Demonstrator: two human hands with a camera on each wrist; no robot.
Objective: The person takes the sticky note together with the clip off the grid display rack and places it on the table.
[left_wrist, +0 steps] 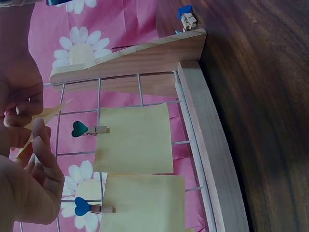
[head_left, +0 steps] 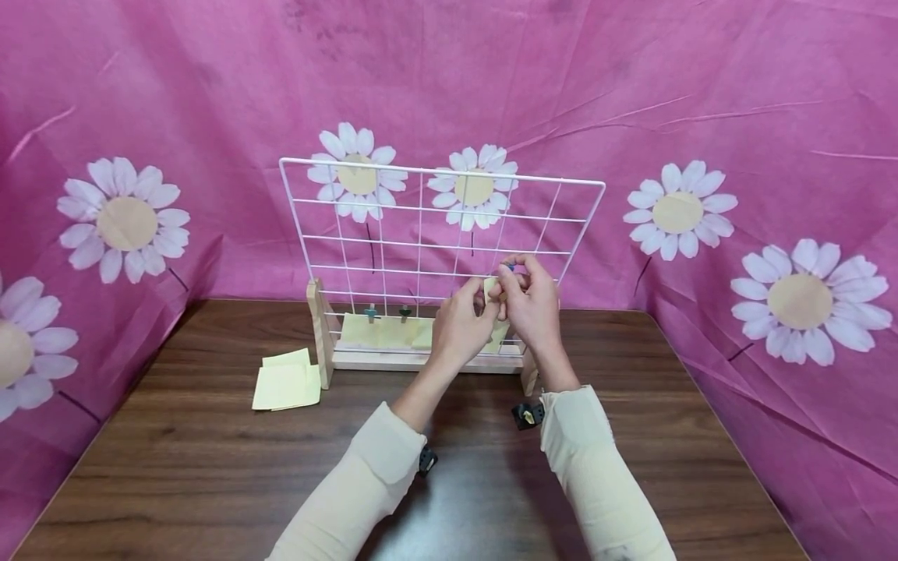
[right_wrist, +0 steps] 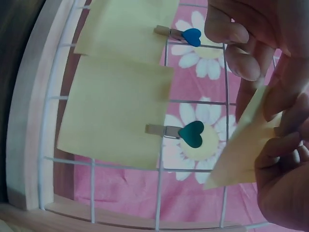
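Observation:
Both hands meet in front of the right half of a white wire grid rack (head_left: 442, 171) on wooden feet. My left hand (head_left: 463, 323) pinches a pale yellow paper note (right_wrist: 241, 145), which tilts against the wires. Its fingers almost touch those of my right hand (head_left: 531, 308), where a small blue-topped clothespin (head_left: 510, 268) shows, mostly hidden by the fingers. To the left, one hanging note (left_wrist: 135, 140) has a green heart clothespin (left_wrist: 79, 129) at its upper edge. A blue heart clothespin (left_wrist: 82, 206) grips the neighbouring note (left_wrist: 145, 203).
Several loose yellow notes (head_left: 286, 382) lie on the brown wooden table (head_left: 175, 467), left of the rack. Beyond the rack's right foot (left_wrist: 145, 53) lie loose clothespins (left_wrist: 188, 19). A pink flowered cloth (head_left: 231, 93) hangs behind and on both sides.

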